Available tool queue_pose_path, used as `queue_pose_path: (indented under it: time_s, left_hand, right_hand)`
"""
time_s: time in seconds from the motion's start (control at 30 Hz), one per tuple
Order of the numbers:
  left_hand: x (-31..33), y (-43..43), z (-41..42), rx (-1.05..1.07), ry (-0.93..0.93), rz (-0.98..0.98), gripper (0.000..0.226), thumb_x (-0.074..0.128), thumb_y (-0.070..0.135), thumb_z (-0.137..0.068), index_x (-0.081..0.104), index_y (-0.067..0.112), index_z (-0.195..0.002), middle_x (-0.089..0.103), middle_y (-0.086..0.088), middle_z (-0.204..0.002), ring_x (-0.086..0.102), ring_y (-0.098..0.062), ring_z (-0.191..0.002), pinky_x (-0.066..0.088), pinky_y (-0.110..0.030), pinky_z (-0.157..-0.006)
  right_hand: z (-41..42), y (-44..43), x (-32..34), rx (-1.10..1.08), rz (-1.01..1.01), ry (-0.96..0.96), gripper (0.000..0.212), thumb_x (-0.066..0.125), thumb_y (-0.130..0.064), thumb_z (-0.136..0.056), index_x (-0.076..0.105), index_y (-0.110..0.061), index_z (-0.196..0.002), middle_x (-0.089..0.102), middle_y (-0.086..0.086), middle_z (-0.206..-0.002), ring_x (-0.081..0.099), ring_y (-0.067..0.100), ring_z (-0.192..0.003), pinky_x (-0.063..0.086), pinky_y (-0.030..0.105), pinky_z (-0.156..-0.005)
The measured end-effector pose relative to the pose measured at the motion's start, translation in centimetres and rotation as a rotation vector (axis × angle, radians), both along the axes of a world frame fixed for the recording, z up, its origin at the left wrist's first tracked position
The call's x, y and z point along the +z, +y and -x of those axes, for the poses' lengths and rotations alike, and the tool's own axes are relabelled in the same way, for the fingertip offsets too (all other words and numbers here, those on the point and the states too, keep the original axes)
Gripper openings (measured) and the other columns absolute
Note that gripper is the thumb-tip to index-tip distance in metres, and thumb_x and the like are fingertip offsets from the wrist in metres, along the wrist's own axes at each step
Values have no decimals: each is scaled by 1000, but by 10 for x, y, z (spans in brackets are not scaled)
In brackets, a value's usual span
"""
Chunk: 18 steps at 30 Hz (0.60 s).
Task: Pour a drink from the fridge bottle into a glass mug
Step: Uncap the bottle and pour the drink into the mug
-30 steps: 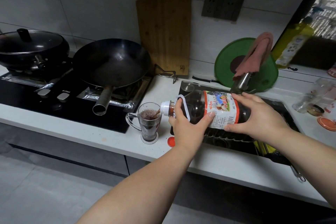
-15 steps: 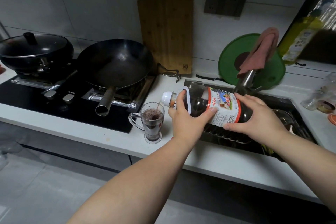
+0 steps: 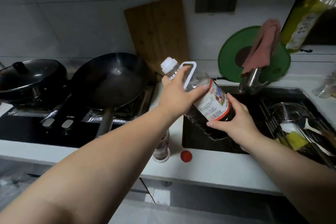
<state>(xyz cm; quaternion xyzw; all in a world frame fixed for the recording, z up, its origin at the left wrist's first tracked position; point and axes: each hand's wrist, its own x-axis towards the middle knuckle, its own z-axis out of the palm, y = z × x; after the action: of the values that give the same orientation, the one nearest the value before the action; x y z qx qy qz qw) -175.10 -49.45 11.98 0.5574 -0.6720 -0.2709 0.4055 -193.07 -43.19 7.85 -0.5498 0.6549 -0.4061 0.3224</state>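
A large clear bottle [image 3: 211, 103] with a red-and-white label and dark drink in its lower part is tilted mouth-up over the sink's left edge. My left hand [image 3: 179, 92] grips its neck and white carry handle. My right hand [image 3: 236, 123] holds the lower body from the right. The open white mouth points up and left. The glass mug [image 3: 161, 148], filled with dark drink, stands on the white counter [image 3: 209, 165] and is mostly hidden behind my left forearm. A red cap [image 3: 186, 156] lies just right of the mug.
A black wok [image 3: 111, 80] and a lidded pan [image 3: 31, 78] sit on the hob at the left. A wooden board [image 3: 158, 31] leans on the wall. The black sink [image 3: 254, 114] holds a rack with utensils. A green lid [image 3: 234, 54] and a pink cloth [image 3: 263, 42] are behind the tap.
Both hands have swung the bottle from lying nearly level over the mug to mouth-up; the stream into the mug has stopped. The view has shifted, so my forearm now covers the mug.
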Motion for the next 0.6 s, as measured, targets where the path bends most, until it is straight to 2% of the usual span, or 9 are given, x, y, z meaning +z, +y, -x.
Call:
queue_pose_path:
  time_s: [0.1, 0.2, 0.3, 0.37, 0.43, 0.6]
  left_hand:
    - [3, -27, -20, -28, -89, 15, 73, 66, 69, -70, 34, 49, -132, 28, -1, -141, 48, -21, -116, 43, -34, -101]
    - [3, -51, -39, -84, -171, 54, 73, 69, 64, -73, 35, 45, -134, 26, -2, -142, 44, -22, -120, 39, -29, -100]
    - [-2, -71, -58, -144, -264, 104, 70, 70, 59, -75, 36, 43, -134, 24, 0, -143, 40, -22, -124, 35, -26, -100]
    - [-8, -84, -69, -189, -335, 132, 72, 72, 57, -74, 38, 41, -135, 24, -1, -142, 39, -24, -126, 35, -30, -104]
    - [-13, -92, -79, -224, -377, 144, 75, 76, 55, -71, 41, 40, -136, 24, -3, -141, 38, -25, -127, 34, -32, -106]
    - [-29, -107, -93, -272, -441, 153, 76, 77, 53, -70, 39, 45, -135, 21, -3, -143, 35, -28, -130, 35, -40, -110]
  right_hand:
    - [-24, -24, -10, -9, -20, -58, 107, 89, -13, -64, 28, -32, -150, 28, 0, -151, 35, 19, -135, 33, 28, -99]
    - [-50, -51, -31, -34, -20, -133, 112, 91, -13, -60, 28, -32, -150, 30, 0, -150, 36, 17, -134, 33, 27, -101]
    - [-79, -77, -56, -18, -51, -217, 116, 93, -18, -55, 27, -40, -148, 36, -4, -148, 40, 16, -133, 37, 38, -109]
    - [-96, -93, -75, -24, -54, -242, 123, 92, -34, -44, 25, -49, -146, 43, -6, -145, 45, 14, -131, 40, 45, -109]
    - [-108, -105, -96, -28, -50, -274, 126, 89, -42, -38, 22, -53, -144, 45, -6, -143, 46, 13, -130, 42, 45, -108]
    - [-129, -123, -124, -32, -26, -335, 126, 87, -40, -41, 21, -50, -147, 44, -6, -145, 46, 13, -131, 42, 44, -108]
